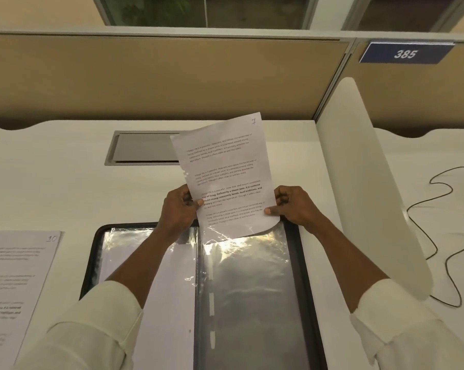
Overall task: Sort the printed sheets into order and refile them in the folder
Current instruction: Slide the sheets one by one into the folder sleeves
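Observation:
A printed sheet marked 7 (225,161) is held upright and tilted over the far end of the open black folder (304,276). My left hand (178,209) pinches its lower left edge and my right hand (292,206) pinches its lower right corner. The sheet's bottom edge sits in the mouth of the clear plastic sleeve (252,289) on the folder's right page. The left page's sleeve holds a white sheet (169,303). Another printed sheet marked 10 (17,276) lies flat on the desk to the left of the folder.
A white desk (52,182) with a grey cable hatch (142,148) behind the sheet. A white divider panel (366,182) stands at the right, with a black cable (444,236) looping beyond it. Tan cubicle walls close the back; a sign reads 385 (405,53).

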Demonstrator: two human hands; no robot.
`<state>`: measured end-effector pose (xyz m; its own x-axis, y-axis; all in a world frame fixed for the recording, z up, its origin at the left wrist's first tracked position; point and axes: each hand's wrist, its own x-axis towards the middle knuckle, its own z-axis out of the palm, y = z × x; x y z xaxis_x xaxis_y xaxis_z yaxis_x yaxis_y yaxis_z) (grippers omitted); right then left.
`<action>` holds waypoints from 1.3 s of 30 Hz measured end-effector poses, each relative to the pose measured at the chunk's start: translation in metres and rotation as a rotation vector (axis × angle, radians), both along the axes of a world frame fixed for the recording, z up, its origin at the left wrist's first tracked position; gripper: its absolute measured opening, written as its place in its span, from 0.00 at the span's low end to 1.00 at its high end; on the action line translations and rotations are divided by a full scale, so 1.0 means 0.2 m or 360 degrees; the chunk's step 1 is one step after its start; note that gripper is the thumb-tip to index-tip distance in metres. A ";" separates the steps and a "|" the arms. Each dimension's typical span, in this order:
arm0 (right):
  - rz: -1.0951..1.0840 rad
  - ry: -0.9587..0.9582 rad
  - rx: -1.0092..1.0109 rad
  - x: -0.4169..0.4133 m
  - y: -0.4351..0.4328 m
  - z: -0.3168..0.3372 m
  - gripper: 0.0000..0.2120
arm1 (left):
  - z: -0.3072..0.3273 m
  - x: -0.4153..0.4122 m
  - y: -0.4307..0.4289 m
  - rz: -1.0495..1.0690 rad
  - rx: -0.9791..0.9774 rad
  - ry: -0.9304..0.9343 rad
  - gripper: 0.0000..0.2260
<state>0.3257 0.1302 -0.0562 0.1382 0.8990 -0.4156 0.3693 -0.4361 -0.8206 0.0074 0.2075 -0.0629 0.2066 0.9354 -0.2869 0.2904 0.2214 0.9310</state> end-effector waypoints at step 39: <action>0.0144 0.0058 -0.0128 0.04 -0.03 -0.01 0.21 | 0.08 0.10 0.06 -0.0278 0.0069 0.0516 0.24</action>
